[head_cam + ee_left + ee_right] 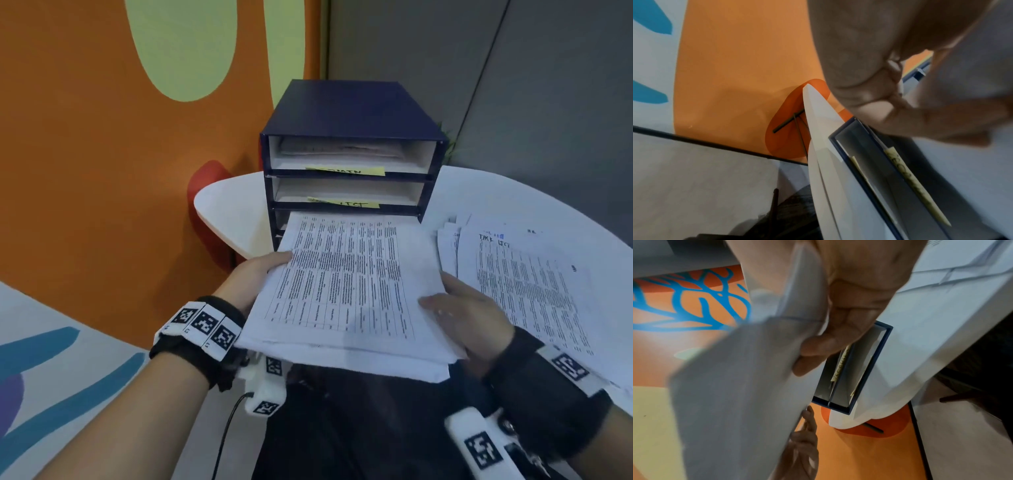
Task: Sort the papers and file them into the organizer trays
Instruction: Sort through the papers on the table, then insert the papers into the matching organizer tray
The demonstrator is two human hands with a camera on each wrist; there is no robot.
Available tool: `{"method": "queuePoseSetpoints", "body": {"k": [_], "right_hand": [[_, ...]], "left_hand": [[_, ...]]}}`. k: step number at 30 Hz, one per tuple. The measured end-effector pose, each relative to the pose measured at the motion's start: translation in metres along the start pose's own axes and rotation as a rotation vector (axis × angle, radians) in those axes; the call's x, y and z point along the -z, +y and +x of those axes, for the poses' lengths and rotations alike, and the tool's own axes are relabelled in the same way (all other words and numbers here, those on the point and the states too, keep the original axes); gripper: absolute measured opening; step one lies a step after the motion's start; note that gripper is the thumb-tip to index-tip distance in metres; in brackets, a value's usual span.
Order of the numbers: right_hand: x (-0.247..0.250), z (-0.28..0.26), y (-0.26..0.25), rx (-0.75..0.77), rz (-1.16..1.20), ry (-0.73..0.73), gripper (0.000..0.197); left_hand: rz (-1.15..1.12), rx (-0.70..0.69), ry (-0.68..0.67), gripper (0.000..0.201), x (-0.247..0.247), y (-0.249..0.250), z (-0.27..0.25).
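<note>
Both hands clamp one thick stack of papers (346, 287), left hand (255, 279) and right hand (469, 308) gripping opposite edges. Its top sheet shows a dense printed table, far edge at the navy organizer (346, 113).

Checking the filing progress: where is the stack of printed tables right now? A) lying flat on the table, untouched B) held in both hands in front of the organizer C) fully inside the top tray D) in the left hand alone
B: the left hand and right hand grip opposite edges of the stack in front of the organizer.

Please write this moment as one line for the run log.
left hand: holds paper stack | right hand: holds same stack | organizer: stack at lower tray
</note>
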State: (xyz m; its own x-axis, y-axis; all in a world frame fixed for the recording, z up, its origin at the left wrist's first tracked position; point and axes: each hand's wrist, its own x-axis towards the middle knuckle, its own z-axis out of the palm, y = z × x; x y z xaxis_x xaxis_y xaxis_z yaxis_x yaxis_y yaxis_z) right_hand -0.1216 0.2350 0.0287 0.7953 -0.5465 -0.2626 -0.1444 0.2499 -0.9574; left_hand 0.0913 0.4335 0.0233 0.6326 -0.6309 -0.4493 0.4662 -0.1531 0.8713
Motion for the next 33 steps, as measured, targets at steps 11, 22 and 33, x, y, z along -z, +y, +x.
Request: {"method": "queuePoseSetpoints", "body": {"k": [11, 22, 33], "right_hand": [[-0.023, 0.068, -0.001, -0.308, 0.023, 0.102, 0.021], [-0.08, 0.107, -0.008, 0.014, 0.634, 0.094, 0.074], [0.003, 0.077, -0.001, 0.079, 0.404, 0.181, 0.039]], "left_hand": [[0.144, -0.094, 0.017, 0.038, 0.003, 0.0, 0.005], [-0.596, -0.203, 0.108, 0.062, -0.011, 0.003, 0.013], [-0.38, -0.194, 0.012, 0.011, -0.09, -0.003, 0.014]]}}
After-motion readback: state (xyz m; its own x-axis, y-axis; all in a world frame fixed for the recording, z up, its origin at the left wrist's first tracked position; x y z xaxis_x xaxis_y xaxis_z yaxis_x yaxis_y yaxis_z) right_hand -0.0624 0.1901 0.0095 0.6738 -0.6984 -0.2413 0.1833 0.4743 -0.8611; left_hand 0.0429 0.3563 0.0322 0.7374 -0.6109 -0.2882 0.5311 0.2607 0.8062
